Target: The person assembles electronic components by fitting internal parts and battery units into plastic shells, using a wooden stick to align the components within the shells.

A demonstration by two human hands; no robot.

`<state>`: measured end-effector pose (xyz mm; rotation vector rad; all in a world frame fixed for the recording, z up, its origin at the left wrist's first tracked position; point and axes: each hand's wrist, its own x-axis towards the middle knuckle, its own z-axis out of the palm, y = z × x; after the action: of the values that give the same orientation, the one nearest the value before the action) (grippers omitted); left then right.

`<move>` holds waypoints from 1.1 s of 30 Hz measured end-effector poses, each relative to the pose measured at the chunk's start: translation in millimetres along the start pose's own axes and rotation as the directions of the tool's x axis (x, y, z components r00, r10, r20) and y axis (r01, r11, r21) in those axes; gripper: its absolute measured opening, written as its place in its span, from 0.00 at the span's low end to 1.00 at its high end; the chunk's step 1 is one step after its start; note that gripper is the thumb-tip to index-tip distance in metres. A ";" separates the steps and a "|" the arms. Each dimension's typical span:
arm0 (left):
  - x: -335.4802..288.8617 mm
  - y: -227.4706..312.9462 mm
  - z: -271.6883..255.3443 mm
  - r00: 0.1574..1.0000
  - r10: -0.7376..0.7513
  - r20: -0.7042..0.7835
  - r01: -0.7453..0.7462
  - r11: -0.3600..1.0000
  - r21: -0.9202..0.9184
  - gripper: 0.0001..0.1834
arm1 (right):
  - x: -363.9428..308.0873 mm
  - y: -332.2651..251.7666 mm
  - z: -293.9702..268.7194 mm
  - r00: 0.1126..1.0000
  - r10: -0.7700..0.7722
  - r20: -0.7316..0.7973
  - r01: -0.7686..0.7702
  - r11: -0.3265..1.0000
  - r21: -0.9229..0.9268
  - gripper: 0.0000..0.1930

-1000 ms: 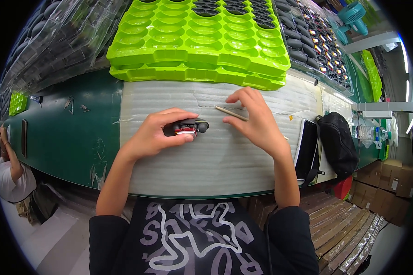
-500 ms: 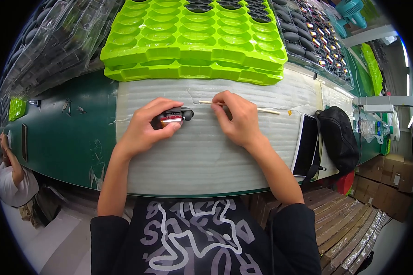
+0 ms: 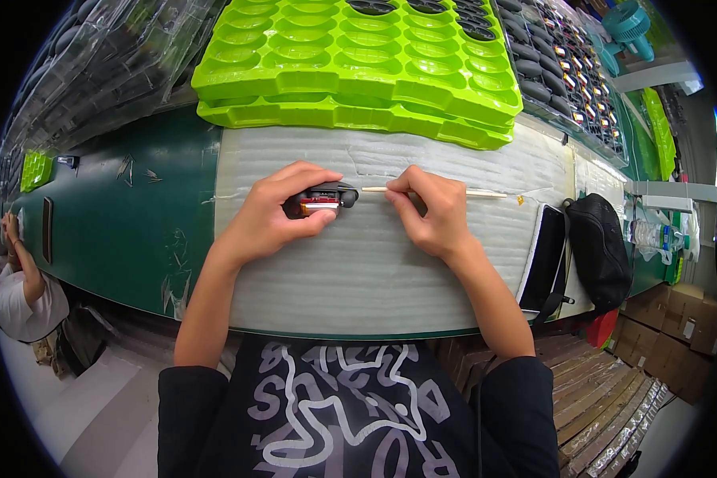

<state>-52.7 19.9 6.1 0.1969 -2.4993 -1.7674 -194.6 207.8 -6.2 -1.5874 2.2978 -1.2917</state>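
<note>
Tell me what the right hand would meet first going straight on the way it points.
Probably the black device in the left hand, reached first by the stick in the right hand; depth is unclear.

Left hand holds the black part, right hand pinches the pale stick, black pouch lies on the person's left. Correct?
No: the black pouch lies on the person's right, as the head view shows. The left hand does hold the black part, and the right hand pinches the pale stick.

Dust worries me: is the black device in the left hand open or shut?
Open: the black device bares a red part and a silver part.
</note>
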 end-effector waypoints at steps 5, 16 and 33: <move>0.4 -1.4 0.1 0.999 0.050 -0.009 -0.049 0.998 0.025 0.21 | 0.0 -0.9 -0.1 0.999 0.042 -0.022 -0.041 0.999 0.035 0.06; -2.1 0.2 0.2 0.999 0.043 -0.002 -0.043 0.999 0.017 0.24 | -0.8 -2.3 2.4 1.000 0.023 -0.017 -0.022 0.999 0.032 0.04; -3.3 -2.7 14.2 0.966 0.259 -0.021 -0.252 0.954 0.164 0.26 | -3.8 -11.8 12.1 0.991 -0.123 -0.055 0.118 0.989 -0.084 0.06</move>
<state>-51.2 32.7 -1.1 -0.0782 -2.5033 -1.4508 -178.2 202.2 -7.7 -1.7622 2.3502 -1.3056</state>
